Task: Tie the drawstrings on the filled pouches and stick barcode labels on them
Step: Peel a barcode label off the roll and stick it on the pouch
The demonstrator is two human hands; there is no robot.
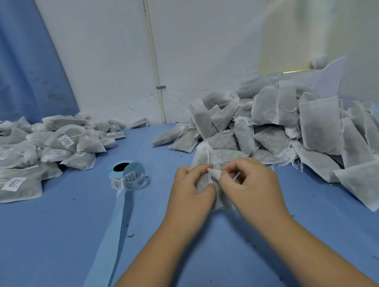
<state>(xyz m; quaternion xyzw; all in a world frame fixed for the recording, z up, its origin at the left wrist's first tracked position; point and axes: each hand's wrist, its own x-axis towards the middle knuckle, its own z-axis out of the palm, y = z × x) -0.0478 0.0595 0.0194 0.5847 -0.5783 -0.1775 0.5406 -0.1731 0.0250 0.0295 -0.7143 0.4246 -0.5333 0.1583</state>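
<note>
Labelled pile (pixel 32 154) at table (pixel 58 236) left edge; bigger unlabelled heap (pixel 292 126) right. Left hand (pixel 192 186) grip wraps one pouch (pixel 203 155), right hand (pixel 251 184) pinches its drawstring (pixel 209 176). Mostly undone.

The left grip (pixel 191 186) and right grip (pixel 251 182) cover most of the pouch (pixel 203 155); the white tip (pixel 216 174) the right one pinches is unclear, label or fabric. Print on the label roll (pixel 130 177) is unreadable. The left pile (pixel 22 155) runs off-frame.

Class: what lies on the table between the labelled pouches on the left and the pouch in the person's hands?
The label roll, its blue backing strip trailing toward the camera, in the head view.
</note>
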